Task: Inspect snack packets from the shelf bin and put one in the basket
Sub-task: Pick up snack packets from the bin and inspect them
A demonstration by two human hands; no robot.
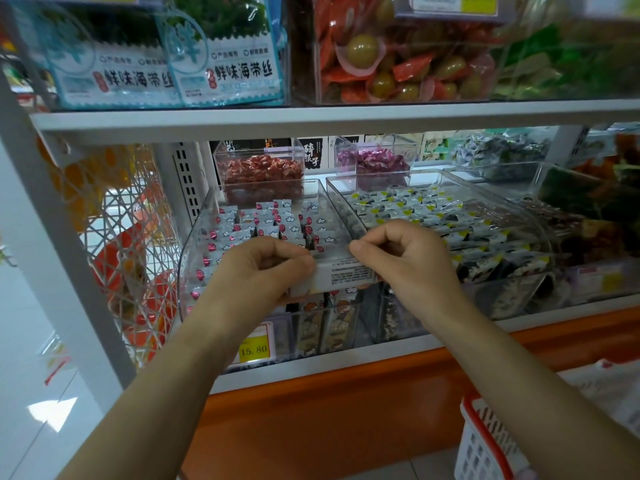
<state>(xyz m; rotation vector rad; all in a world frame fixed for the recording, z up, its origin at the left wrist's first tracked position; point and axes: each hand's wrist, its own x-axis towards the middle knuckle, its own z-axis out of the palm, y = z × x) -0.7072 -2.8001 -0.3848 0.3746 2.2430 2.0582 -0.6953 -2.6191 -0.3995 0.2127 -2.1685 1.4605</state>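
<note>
Both hands, the left hand (266, 268) and right hand (401, 258), pinch a white snack packet (341, 277) by its ends at frame centre, stretched between curled fingertips above the clear shelf bin (197, 237).

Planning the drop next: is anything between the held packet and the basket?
Nothing visible. The left hand and right hand pinch the packet above the bin; the basket sits lower right, partly hidden by the right forearm.

Bright, even light; glare patch on floor (52, 412) lower left. Wide-angle bend at edges, top & upper right blurred. Centre sharp w/ soft shadows.
</note>
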